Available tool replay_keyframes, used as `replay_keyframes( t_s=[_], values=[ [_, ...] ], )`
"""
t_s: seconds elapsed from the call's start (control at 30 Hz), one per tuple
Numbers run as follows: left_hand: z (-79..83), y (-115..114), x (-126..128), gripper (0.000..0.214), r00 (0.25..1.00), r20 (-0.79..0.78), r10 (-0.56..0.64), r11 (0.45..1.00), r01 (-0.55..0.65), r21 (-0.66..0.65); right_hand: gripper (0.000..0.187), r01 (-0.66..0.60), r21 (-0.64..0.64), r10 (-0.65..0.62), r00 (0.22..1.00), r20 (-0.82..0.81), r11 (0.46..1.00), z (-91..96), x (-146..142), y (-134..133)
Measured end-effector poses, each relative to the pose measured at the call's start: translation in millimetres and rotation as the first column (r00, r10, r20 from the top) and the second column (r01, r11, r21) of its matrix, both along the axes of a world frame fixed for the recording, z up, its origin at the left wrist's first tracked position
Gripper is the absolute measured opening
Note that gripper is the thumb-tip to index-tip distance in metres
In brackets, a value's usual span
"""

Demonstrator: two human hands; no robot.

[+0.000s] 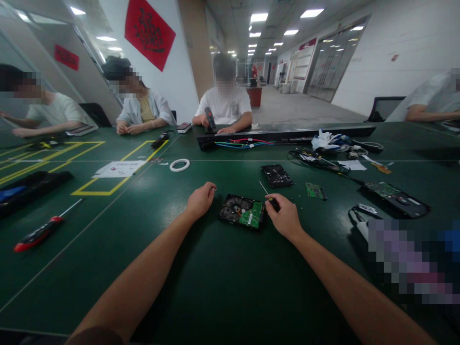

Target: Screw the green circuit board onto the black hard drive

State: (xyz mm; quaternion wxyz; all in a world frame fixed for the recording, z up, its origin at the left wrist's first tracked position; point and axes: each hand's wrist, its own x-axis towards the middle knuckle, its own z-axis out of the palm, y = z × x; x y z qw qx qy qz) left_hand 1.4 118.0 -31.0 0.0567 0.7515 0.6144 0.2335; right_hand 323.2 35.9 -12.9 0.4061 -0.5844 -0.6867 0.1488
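Observation:
A hard drive (241, 212) lies on the green table (223, 287) with its green circuit board facing up. My right hand (283, 216) is closed around a small screwdriver (268, 194) whose thin shaft points up and away, just right of the drive. My left hand (200, 200) rests to the drive's left, fingers curled in a pinch on something too small to make out.
A second hard drive (276, 175) and a loose green board (316, 190) lie beyond. A red-handled screwdriver (39, 233) sits at the left, a white tape ring (179, 165) farther back. Cables, gloves (325, 140) and another drive (395, 198) are at the right. Several people sit around the table.

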Motion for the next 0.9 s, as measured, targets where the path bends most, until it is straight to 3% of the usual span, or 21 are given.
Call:
replay_keyframes(
  t_s=[0.2,0.43,0.53,0.9],
  values=[
    [1.3,-0.3,-1.4,0.028,1.000,-0.020,0.017,1.000,-0.018,-0.016,0.024,-0.005,-0.009,0.005,1.000,0.004,1.000,2.2,0.4,-0.8],
    [-0.5,5.7,-13.8,0.024,0.993,0.107,0.046,0.999,-0.048,0.014,0.022,0.003,0.032,-0.003,1.000,-0.001,0.999,-3.3,0.3,1.3],
    [-0.9,6.3,-17.7,0.022,0.997,0.058,0.046,0.997,-0.049,0.060,0.022,-0.006,0.037,0.006,1.000,-0.003,0.999,-4.4,0.3,1.8],
    [-10.6,9.0,-6.5,0.031,0.992,-0.046,-0.120,0.989,0.123,0.080,0.020,-0.024,0.048,0.024,1.000,0.003,0.999,-5.4,1.5,2.3]
  ],
)
